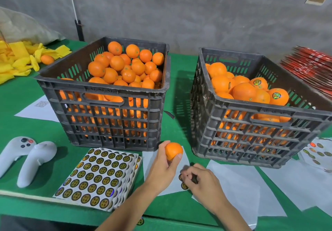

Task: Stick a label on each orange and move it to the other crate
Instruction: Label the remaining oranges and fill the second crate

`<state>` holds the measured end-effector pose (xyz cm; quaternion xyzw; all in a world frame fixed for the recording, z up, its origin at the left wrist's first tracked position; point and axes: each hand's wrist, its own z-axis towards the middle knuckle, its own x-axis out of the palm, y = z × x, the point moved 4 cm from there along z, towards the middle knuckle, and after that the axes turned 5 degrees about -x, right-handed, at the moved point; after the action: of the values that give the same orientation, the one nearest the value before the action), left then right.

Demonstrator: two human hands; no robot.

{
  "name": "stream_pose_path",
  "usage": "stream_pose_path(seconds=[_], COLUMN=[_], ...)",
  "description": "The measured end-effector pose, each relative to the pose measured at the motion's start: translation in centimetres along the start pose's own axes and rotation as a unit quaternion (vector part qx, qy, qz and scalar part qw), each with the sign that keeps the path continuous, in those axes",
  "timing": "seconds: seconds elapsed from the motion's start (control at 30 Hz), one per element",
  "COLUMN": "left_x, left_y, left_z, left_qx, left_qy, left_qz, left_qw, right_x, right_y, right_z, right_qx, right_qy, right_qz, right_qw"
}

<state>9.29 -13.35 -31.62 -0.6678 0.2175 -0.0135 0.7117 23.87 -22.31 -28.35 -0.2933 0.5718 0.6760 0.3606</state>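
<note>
Two white controllers [27, 157] are lying at far left on the green table [21, 94], beside a stack of label sheets [97, 176] in front of the left crate [107, 105] of unlabelled oranges. Left hand [166, 166] is gripping one orange [173, 151] between the crates. Right hand [201, 180] is curling its fingers over a near-empty backing sheet [172, 184], pinching at a label [180, 176]; right crate [251, 128] is holding labelled fruit.

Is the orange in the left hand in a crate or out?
Out. The left hand holds the orange above the table, in front of the gap between the two crates; no label shows on its visible side.
</note>
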Motion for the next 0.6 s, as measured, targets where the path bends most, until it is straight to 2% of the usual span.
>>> stream_pose_path(seconds=[0.1, 0.33, 0.6], left_x=[-0.05, 0.04, -0.25], left_y=[0.02, -0.03, -0.08], left_z=[0.01, -0.15, -0.15], left_qx=[0.0, -0.007, -0.02], left_qy=[-0.003, 0.005, 0.008], left_qz=[-0.002, -0.029, -0.042], left_qw=[1.0, 1.0, 0.999], right_x=[0.01, 0.77, 0.82], right_y=[0.29, 0.57, 0.72], right_z=[-0.08, -0.23, -0.26], right_qx=[0.005, 0.0, 0.0], right_qy=[0.019, 0.01, 0.004], right_qz=[-0.01, -0.096, -0.086], right_qw=[1.0, 0.995, 0.996])
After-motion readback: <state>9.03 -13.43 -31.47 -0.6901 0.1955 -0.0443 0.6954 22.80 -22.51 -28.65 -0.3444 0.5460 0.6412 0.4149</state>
